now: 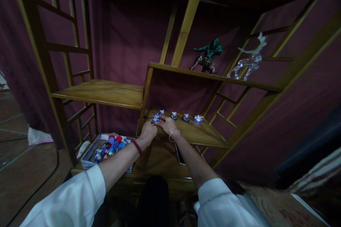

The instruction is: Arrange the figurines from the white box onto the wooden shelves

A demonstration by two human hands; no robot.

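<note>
Between my two hands, just in front of the lower shelf (205,133), is a small purple figurine (156,117). My left hand (148,130) is closed around its lower part, with a red bead bracelet on the wrist. Fingers of my right hand (167,126) pinch the figurine from the right; a silver bangle circles that wrist. Behind my hands stands a small figurine (161,112), and to its right are two similar dark-based ones, a figurine (174,115) and a figurine (185,117). A white figurine on a purple base (198,119) ends the row.
At lower left, a box (89,161) holds many small figurines and round red, purple and blue pieces. The upper right shelf (181,70) bears a green-hooded statue (209,56) and a clear deer ornament (247,62). A dark phone-like object (180,154) lies below my right wrist.
</note>
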